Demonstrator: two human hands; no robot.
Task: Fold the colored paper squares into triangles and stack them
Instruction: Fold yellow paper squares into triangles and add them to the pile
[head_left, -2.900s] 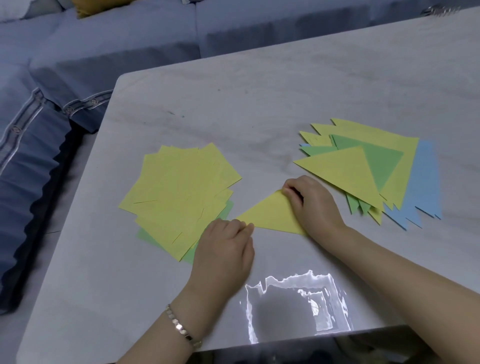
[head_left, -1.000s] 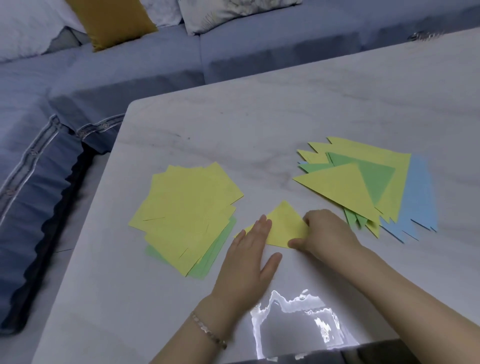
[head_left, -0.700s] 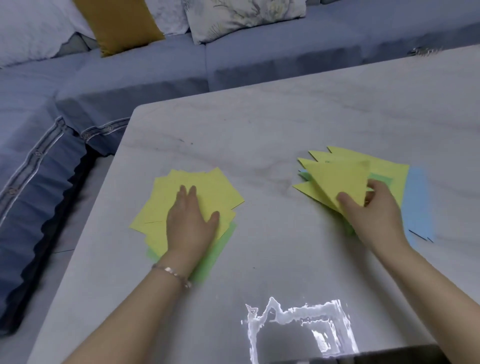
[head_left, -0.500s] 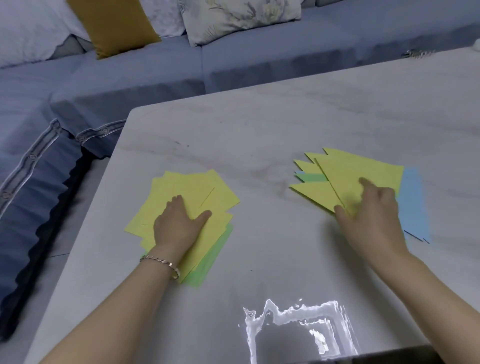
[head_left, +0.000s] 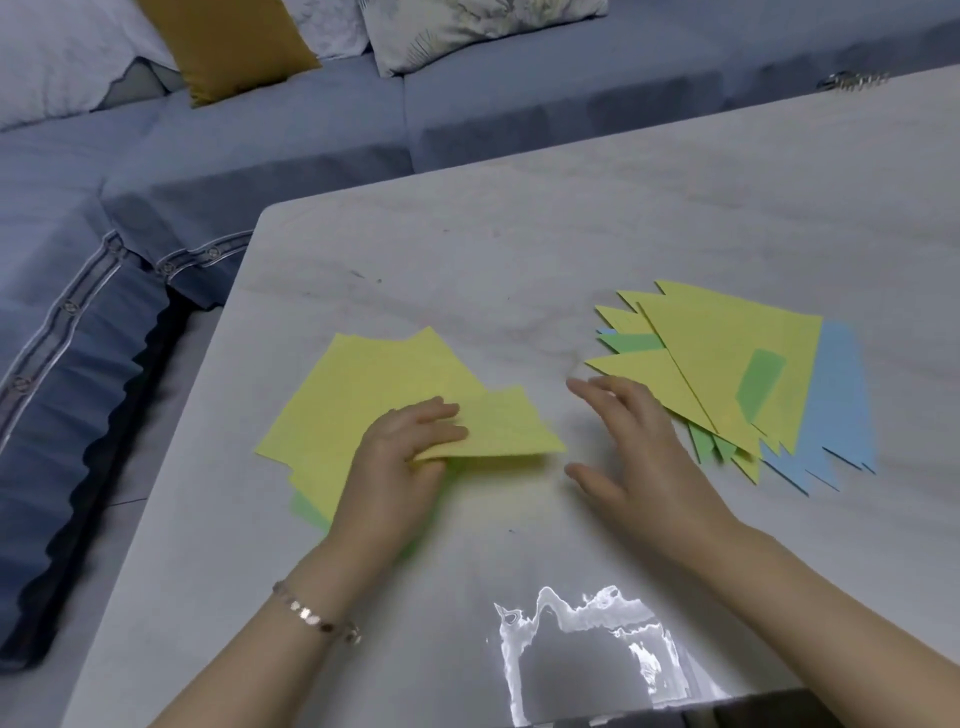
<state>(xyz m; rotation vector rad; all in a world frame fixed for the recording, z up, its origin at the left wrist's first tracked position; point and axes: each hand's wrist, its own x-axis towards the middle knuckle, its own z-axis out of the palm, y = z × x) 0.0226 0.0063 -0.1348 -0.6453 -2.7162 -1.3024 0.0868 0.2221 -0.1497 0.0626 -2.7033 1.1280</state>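
Left hand (head_left: 400, 457) fingers pinch a yellow sheet (head_left: 498, 431) | right hand (head_left: 639, 447) fingers spread, empty | triangle stack (head_left: 727, 358) at 3 o'clock

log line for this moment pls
left hand: lifting yellow sheet off square pile | right hand: open, empty | triangle stack: untouched

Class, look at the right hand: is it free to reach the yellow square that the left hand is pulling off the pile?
Probably yes. The right hand is open and holds nothing, beside the yellow square in the left hand, with only bare table between them.
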